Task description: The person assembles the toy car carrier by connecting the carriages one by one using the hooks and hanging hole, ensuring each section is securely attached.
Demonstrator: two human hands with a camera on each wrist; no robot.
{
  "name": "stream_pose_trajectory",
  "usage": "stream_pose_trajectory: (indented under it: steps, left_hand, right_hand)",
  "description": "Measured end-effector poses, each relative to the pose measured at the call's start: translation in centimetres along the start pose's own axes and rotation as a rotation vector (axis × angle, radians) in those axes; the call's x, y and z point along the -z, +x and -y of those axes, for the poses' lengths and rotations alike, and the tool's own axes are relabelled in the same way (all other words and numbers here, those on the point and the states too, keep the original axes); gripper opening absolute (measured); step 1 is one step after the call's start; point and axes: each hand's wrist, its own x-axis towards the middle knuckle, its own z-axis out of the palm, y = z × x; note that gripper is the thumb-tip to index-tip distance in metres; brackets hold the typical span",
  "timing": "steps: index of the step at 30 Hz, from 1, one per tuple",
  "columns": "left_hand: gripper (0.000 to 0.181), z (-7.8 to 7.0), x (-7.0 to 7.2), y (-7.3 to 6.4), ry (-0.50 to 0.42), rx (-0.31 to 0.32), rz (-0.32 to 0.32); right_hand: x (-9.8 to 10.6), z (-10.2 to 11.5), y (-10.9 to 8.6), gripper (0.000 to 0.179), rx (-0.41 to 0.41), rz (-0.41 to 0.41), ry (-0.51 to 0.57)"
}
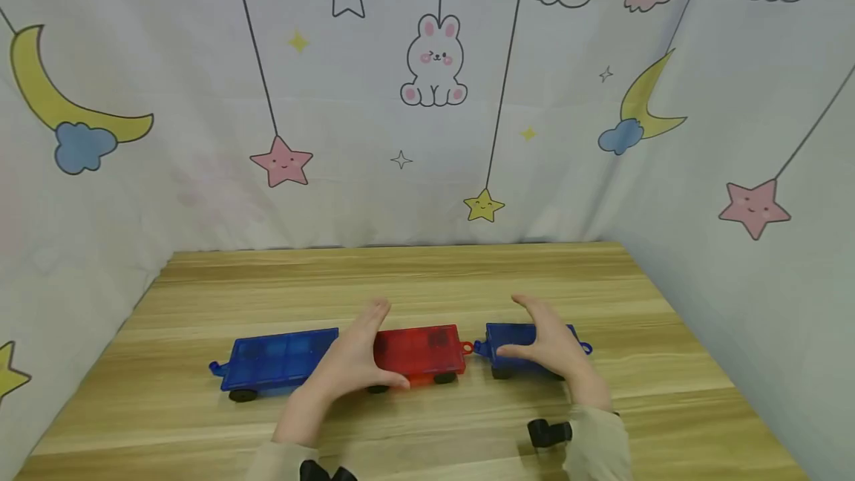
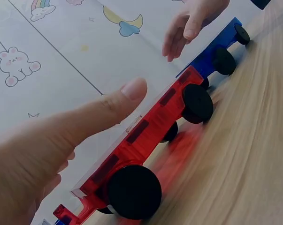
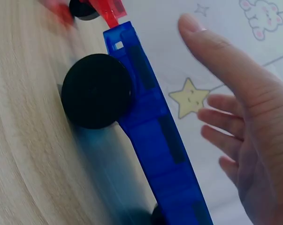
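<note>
Three toy train wagons stand in a row: a long blue wagon (image 1: 274, 358) at the left, a red wagon (image 1: 427, 347) in the middle and a shorter blue wagon (image 1: 504, 336) at the right. Over the red wagon's left end hovers my left hand (image 1: 350, 358), thumb and fingers spread, hiding where it meets the long blue one. In the left wrist view the thumb (image 2: 103, 110) extends above the red wagon's side. My right hand (image 1: 554, 347) spreads over the shorter blue wagon, its fingers apart from it in the right wrist view. A red ring meets that wagon's blue coupler (image 3: 120, 37).
The wagons stand on a wood-grain tabletop (image 1: 427, 280). White cloth (image 1: 361, 110) printed with stars, moons and bunnies hangs behind the table and along both sides. Black straps with mounts (image 1: 548, 433) sit at the beige sleeves (image 1: 597, 444).
</note>
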Motion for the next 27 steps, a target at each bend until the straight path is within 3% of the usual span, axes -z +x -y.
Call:
stream_pose_trajectory:
  steps: [8,13,27]
  left_hand:
    - [0.116,-0.3,-0.7,0.2,0.023,-0.014,0.038]
    - [0.110,-0.5,-1.1,0.2,0.050,-0.023,0.058]
    - [0.097,-0.9,-1.7,0.4,0.076,-0.029,0.074]
  right_hand:
    - [0.2,-0.5,-0.2,0.099,0.005,0.124,0.062]
    - [0.1,-0.6,-0.1,0.096,0.037,0.174,0.044]
    - [0.0,-0.4,-0.2,0.091,0.033,0.194,0.021]
